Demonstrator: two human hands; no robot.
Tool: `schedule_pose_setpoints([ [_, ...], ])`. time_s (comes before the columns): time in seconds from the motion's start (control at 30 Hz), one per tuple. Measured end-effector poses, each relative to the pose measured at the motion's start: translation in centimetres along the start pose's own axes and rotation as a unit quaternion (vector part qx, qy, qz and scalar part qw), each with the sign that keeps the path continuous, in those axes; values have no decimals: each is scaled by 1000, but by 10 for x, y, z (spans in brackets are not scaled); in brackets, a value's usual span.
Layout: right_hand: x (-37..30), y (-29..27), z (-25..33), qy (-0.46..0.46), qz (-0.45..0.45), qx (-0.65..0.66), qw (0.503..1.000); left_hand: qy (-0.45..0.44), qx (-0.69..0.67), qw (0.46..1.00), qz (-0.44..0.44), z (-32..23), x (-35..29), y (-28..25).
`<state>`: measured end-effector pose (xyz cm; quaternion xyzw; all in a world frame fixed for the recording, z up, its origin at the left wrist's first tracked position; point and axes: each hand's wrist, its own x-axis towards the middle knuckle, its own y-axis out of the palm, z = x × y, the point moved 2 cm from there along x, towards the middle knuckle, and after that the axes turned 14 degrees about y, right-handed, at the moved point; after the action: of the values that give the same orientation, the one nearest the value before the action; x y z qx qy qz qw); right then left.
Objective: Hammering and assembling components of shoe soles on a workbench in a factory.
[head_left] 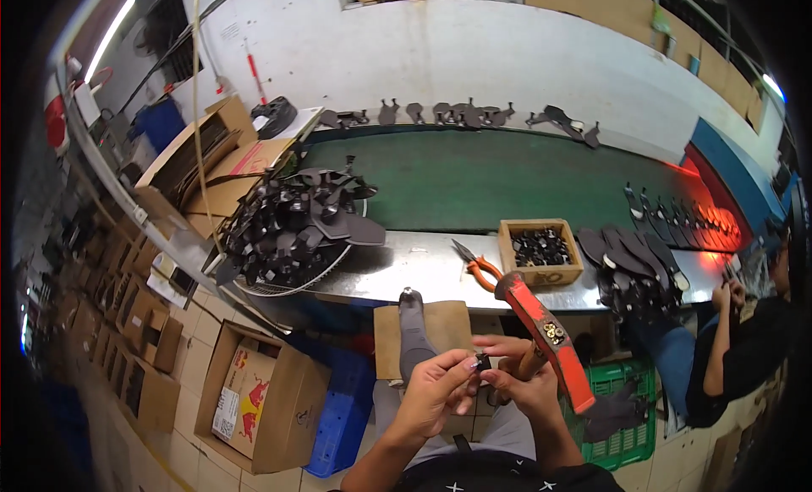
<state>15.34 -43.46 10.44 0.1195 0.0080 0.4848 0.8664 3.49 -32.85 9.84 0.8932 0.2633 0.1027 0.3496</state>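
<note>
My left hand [438, 392] is closed, pinching a small black part [482, 361] between thumb and fingertips. My right hand [526, 385] is wrapped round the wooden handle of a red-headed hammer [543, 327], and its thumb and fingertips meet at the same black part. Just beyond my left hand, a grey sole-shaped piece [414, 331] with a dark tip lies on a tan board [457, 320] over my lap. Orange-handled pliers [480, 266] rest on the metal bench edge, beside a wooden box [541, 276] of small black parts.
Dark sole pieces are heaped in a wire basket [330, 275] at left; more lie at right [630, 259]. A green conveyor belt [491, 175] runs behind. Below are a cardboard box [292, 407], a blue crate [345, 424] and a green crate [630, 441]. A co-worker [753, 357] sits at right.
</note>
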Motion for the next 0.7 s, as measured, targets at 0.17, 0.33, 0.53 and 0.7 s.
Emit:
schedule_pose_setpoints([
  [0.17,33,2,-32,78,-32,46,995,159,340,925,-56,14,31,-69],
  [0.33,77,-4,-54,141,-41,-63,987,448,709,528,-136,3,98,-141],
  [0.53,101,-4,-72,144,36,-144,978,254,518,816,-23,7,95,-133],
  [0.7,124,-5,-96,130,64,-270,952,305,547,779,-25,12,74,-124],
])
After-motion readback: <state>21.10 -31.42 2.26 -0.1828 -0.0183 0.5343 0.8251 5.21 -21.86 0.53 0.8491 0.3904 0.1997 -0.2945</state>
